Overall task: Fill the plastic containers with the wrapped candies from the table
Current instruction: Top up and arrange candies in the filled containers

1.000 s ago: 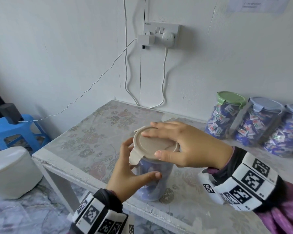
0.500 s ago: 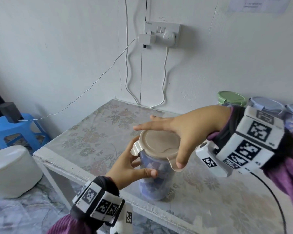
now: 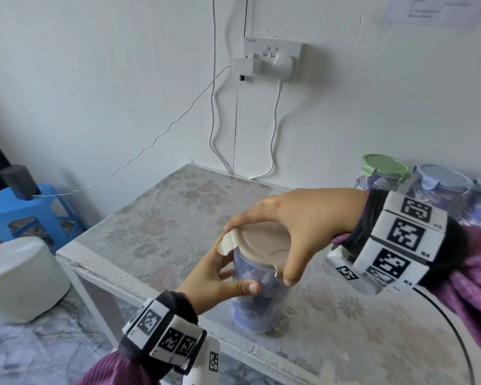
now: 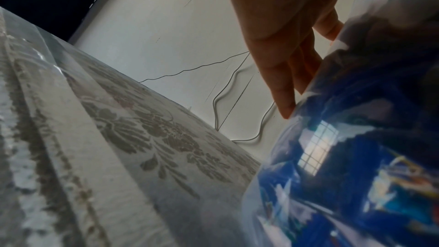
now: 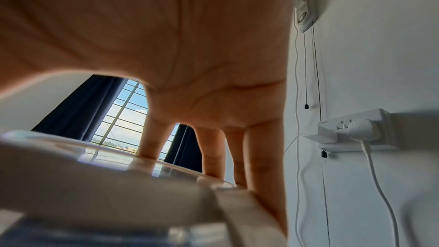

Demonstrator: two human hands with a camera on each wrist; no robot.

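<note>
A clear plastic container point(image 3: 257, 307) full of blue wrapped candies stands near the table's front edge, capped by a beige lid point(image 3: 257, 245) whose side flaps stick out. My left hand point(image 3: 220, 279) grips the container's body from the left, thumb across the front. My right hand point(image 3: 292, 232) arches over the lid, fingertips on its far rim and thumb pressing the near flap. In the left wrist view the container point(image 4: 356, 166) fills the right side with my fingers point(image 4: 282, 85) against it. The right wrist view shows the lid point(image 5: 118, 185) under my fingers point(image 5: 261, 157).
Three filled containers stand at the back right by the wall: one with a green lid point(image 3: 383, 168) and two with blue lids point(image 3: 442, 182). The table point(image 3: 164, 218) has a floral cover. White cables hang from a wall socket point(image 3: 272, 58). A blue stool point(image 3: 31, 209) and white tub point(image 3: 20, 279) stand left.
My right hand rose from lying flat on the lid to arching over it, with the thumb coming down onto the near flap. My left hand keeps its hold on the container.
</note>
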